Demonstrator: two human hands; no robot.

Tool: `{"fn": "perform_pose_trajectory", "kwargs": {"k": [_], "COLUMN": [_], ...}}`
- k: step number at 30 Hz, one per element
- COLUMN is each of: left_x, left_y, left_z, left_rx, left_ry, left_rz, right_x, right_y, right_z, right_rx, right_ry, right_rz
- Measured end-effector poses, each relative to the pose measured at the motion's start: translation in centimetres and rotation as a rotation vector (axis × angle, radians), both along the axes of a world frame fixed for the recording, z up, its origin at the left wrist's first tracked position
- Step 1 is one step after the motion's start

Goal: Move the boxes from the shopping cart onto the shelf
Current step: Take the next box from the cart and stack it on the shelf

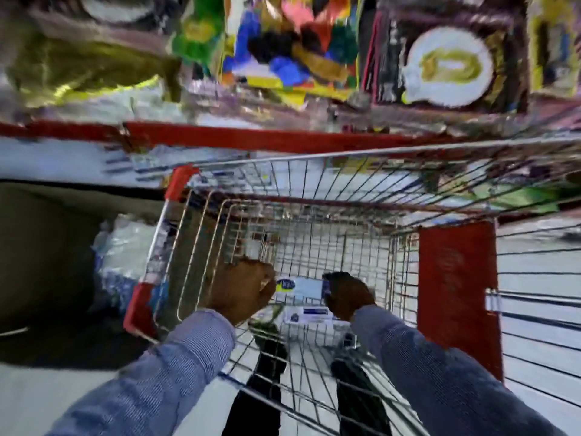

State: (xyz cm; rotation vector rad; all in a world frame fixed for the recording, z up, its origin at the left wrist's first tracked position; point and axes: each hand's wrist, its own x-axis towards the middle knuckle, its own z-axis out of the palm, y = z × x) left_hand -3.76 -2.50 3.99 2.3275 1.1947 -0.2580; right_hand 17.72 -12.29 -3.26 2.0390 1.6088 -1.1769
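Both my hands reach down into a wire shopping cart [283, 196] with red corner guards. A white box with a blue logo [300, 287] is held between them: my left hand [243, 289] grips its left end and my right hand [347, 295] grips its right end. Below it lies another white box with a blue label [309, 315] on the cart floor. The shelf with a red front edge [251, 138] runs across the view beyond the cart, loaded with colourful packages [289, 48]. The picture is blurred.
A red plastic panel [457, 294] stands at the cart's right side. Plastic-wrapped goods [125, 256] sit on a low dark shelf left of the cart. A dark box with a white plate picture [449, 64] stands on the upper shelf at right. The floor is pale.
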Motion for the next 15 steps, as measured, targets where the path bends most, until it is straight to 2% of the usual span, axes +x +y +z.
{"fn": "perform_pose_trajectory", "kwargs": {"k": [6, 11, 15], "left_x": [0.6, 2.0, 3.5], "left_y": [-0.1, -2.7, -4.3], "left_z": [-3.1, -6.3, -9.6], "left_rx": [-0.041, -0.1, -0.202], "left_ry": [-0.064, 0.013, 0.154], "left_rz": [-0.3, -0.687, -0.672], "right_x": [-1.6, 0.7, 3.0], "right_y": [1.1, 2.4, 3.6], "right_z": [-4.6, -4.1, -2.0], "right_rx": [0.022, 0.114, 0.201], "right_ry": [-0.026, -0.039, -0.033], "right_rz": [0.184, 0.175, 0.127]}}
